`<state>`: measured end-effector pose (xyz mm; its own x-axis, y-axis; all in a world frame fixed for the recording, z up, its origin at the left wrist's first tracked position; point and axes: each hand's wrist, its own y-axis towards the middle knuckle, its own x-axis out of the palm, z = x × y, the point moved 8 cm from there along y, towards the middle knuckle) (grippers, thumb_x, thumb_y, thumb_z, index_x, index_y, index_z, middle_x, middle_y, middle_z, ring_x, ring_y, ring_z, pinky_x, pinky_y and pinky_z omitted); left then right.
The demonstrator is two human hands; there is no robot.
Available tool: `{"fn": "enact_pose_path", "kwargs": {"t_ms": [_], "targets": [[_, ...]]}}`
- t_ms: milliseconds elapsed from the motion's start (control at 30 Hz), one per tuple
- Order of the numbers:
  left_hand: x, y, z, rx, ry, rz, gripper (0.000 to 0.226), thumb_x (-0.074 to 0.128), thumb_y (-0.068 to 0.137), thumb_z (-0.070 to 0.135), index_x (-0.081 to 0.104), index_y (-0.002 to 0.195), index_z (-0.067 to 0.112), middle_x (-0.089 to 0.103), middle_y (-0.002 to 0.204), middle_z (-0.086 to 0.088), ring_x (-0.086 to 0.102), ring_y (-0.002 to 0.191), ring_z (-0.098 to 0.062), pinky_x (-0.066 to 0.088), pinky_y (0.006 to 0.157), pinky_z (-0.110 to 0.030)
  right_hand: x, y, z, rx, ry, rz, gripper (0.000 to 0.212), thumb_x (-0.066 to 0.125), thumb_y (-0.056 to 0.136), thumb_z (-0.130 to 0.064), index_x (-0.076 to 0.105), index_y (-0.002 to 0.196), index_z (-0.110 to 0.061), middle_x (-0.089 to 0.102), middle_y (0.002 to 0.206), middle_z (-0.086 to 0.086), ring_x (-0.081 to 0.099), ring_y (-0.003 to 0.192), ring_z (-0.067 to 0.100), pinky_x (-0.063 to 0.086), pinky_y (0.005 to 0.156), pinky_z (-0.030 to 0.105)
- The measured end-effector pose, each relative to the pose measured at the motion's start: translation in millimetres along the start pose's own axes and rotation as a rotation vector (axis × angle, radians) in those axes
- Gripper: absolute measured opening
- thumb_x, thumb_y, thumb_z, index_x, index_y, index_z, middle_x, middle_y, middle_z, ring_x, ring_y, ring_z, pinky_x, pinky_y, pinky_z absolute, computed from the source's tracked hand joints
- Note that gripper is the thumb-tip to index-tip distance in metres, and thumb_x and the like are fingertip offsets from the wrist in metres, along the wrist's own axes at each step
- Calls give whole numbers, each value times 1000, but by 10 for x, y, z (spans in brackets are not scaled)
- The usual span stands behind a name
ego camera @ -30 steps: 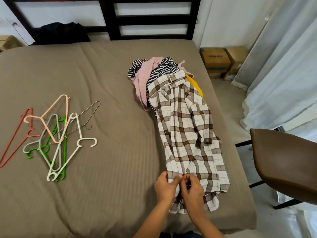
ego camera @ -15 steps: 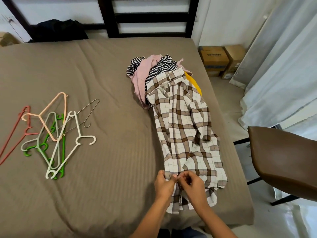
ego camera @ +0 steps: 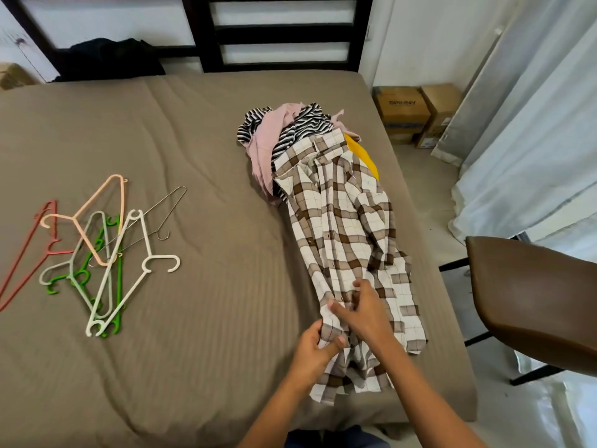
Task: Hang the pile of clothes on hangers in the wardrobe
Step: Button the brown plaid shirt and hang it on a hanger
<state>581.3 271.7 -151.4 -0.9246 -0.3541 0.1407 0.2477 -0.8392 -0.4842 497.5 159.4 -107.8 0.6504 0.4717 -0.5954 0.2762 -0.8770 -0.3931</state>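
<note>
A brown-and-white plaid shirt [ego camera: 342,221] lies stretched lengthwise on the right side of the brown bed [ego camera: 200,176], on top of a pile with a striped garment [ego camera: 307,121], a pink one [ego camera: 268,140] and a yellow one [ego camera: 363,155]. My left hand [ego camera: 315,349] pinches the shirt's left front edge near the hem. My right hand [ego camera: 363,313] lies a little farther up, its fingers curled on the button strip. Several plastic hangers [ego camera: 97,253] and a wire one lie in a heap on the bed's left side.
A brown chair [ego camera: 536,295] stands close to the bed's right edge. Cardboard boxes [ego camera: 416,113] sit on the floor by white curtains [ego camera: 533,130]. A dark garment [ego camera: 106,58] lies at the black headboard [ego camera: 210,30].
My right hand has moved up the shirt's button strip, away from my left hand. The left hand stays near the hem, holding the fabric edge.
</note>
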Motion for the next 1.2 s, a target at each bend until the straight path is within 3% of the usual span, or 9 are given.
{"fn": "enact_pose_path", "kwargs": {"t_ms": [100,233,367,433,500,600,800,900,1200], "targets": [[12,-28,-11,-43,-20,-19,8,65,87,10,61,85,4,65,82,-4,62,82,-17,51,74,-22,130,104,-58,23,-13,-53,41,69,79,-11,50,116,-5,54,91,1,52,78,15,35,51,8],[-100,41,0,-197,-100,10,31,60,90,33,65,99,4,71,97,-7,65,98,-20,51,90,-29,6,37,41,1,152,84,18,71,78,-5,57,88,-9,59,78,2,57,76,21,40,57,13],[-127,246,311,-252,-151,50,38,63,80,48,62,87,10,66,71,1,63,63,-7,50,60,-17,-36,-192,55,-36,346,88,24,79,70,-3,58,80,-8,62,69,-1,57,61,4,45,54,14],[-43,309,415,-260,-135,36,27,66,85,37,58,76,12,57,50,8,49,38,0,37,38,-12,-38,-261,21,-56,397,72,22,80,69,-4,59,76,-6,60,59,-4,54,51,1,43,50,13],[-12,327,443,-257,-126,69,18,68,86,23,58,80,10,58,50,6,45,33,2,32,33,-10,-43,-280,31,-63,486,63,15,78,73,-7,64,78,-4,66,61,1,64,58,6,47,55,14],[-4,315,394,-252,-216,99,10,66,87,15,58,83,10,68,67,0,58,45,0,43,41,-13,-45,-269,128,-13,637,55,8,68,83,-11,72,84,-4,73,78,4,70,79,17,53,69,18],[-12,285,320,-235,-298,96,10,56,92,6,60,101,8,74,90,-6,70,81,-16,58,74,-30,-101,-245,251,112,774,83,10,65,84,-2,72,81,-7,73,79,7,68,77,16,54,70,21],[33,253,320,-234,-257,64,16,48,97,8,59,108,9,73,94,-6,69,89,-19,57,79,-33,-114,-238,241,92,721,62,12,67,81,3,72,84,-8,72,84,14,67,82,27,54,80,36],[62,147,394,-174,-255,55,34,72,77,0,59,108,8,73,99,-12,70,93,-24,56,83,-37,-212,-281,134,-16,554,17,14,76,74,-1,71,83,-11,72,74,6,70,71,17,56,66,24]]}}
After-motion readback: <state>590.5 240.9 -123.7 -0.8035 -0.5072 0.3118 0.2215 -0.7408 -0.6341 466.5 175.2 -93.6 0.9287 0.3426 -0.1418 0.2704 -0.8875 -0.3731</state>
